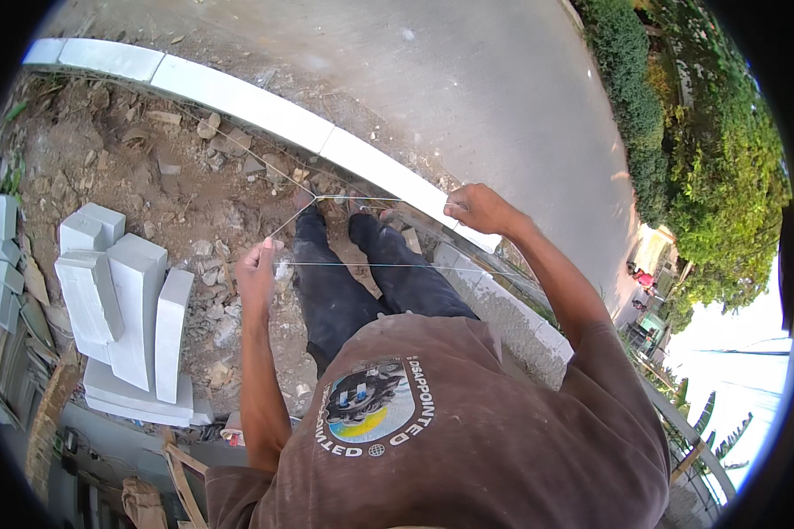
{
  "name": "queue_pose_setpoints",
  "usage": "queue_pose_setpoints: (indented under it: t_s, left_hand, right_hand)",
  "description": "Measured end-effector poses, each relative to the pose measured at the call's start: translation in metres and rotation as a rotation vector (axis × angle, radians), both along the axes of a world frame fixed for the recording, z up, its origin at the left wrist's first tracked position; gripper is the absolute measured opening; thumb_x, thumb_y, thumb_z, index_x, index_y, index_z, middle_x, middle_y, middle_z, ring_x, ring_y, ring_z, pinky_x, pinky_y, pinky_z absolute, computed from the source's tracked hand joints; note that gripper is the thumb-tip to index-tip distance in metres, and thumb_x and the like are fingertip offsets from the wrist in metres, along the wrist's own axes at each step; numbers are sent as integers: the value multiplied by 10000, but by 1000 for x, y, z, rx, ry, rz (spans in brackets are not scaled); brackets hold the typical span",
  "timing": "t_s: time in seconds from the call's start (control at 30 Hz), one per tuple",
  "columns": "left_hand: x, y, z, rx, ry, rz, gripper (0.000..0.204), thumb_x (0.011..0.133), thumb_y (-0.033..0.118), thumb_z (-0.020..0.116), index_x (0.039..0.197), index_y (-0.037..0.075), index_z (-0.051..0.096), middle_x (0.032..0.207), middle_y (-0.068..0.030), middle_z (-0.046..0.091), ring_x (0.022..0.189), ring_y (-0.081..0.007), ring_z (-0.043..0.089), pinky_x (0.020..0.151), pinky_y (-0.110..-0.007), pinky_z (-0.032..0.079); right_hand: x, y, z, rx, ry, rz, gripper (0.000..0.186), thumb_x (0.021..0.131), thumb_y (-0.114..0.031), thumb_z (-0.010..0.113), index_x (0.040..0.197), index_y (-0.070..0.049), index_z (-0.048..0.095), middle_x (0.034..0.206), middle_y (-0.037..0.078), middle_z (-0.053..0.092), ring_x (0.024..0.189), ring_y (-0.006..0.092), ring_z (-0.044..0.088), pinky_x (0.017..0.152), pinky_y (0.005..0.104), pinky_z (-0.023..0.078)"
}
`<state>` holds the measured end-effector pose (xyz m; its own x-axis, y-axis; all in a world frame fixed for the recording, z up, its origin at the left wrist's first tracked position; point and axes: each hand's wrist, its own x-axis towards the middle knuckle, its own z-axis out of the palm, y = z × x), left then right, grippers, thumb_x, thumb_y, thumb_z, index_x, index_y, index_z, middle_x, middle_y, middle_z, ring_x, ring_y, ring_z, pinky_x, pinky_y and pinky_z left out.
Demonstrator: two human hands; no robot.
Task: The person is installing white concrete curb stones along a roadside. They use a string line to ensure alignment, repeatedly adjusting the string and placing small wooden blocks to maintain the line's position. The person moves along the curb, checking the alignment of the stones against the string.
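A thin pale string (293,219) is stretched between my hands, its strands meeting at a knot or crossing over my feet. My left hand (256,271) pinches one strand, left of my legs. My right hand (478,209) is closed on another strand, just above the end of a row of white blocks (238,95). From the meeting point one more length runs off to the upper left, close to that row. Lower down, a separate-looking stretch of string (370,264) crosses in front of my legs; where its ends go is hard to make out.
White blocks (132,304) are stacked on the left, with more at the far left edge. Rubble and stones (207,128) cover the soil around my feet. A low rough wall (512,309) runs at right. Beyond the block row lies a paved road (503,97), bordered by greenery.
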<state>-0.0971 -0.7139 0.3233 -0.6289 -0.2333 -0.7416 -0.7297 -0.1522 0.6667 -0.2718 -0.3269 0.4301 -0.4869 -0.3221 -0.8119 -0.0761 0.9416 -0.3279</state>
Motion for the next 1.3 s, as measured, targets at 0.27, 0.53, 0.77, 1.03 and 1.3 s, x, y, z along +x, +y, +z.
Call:
queue_pose_setpoints:
  t_s: [0.27,0.53,0.77,1.03,1.3]
  left_hand:
    - [25,-2,30,-168,-32,-87,342,1002,342,596,895,41,719,613,109,451,539,-10,323,494,-223,230]
    - [23,-3,56,-219,-43,-253,362,948,271,695,672,90,547,608,88,431,568,-23,316,496,-235,236]
    - [14,22,81,-147,-6,-411,451,912,277,746,624,111,441,600,81,400,583,-40,312,490,-272,264]
    - [10,40,155,-353,16,-639,147,840,88,602,820,-57,603,744,-46,607,731,-109,502,639,-307,449]
    - [29,95,145,-229,138,-513,244,956,254,609,928,16,657,699,-8,568,680,-89,502,590,-281,412]
  right_hand:
    - [91,-79,25,-593,-54,-469,255,963,-205,576,1062,15,658,769,148,648,691,236,627,686,364,483]
    - [126,-174,67,-1083,-176,-249,182,887,-83,572,1001,50,625,811,266,650,792,409,672,670,482,512]
    - [120,-151,72,-1144,184,-245,254,783,-26,615,999,97,564,933,246,621,790,399,672,662,468,544]
    - [129,-144,75,-1099,271,-228,281,774,-24,613,1022,96,554,997,226,590,872,369,668,699,442,568]
    - [138,-150,76,-1057,203,-127,455,784,9,610,1222,93,521,1018,215,577,924,354,672,763,424,577]
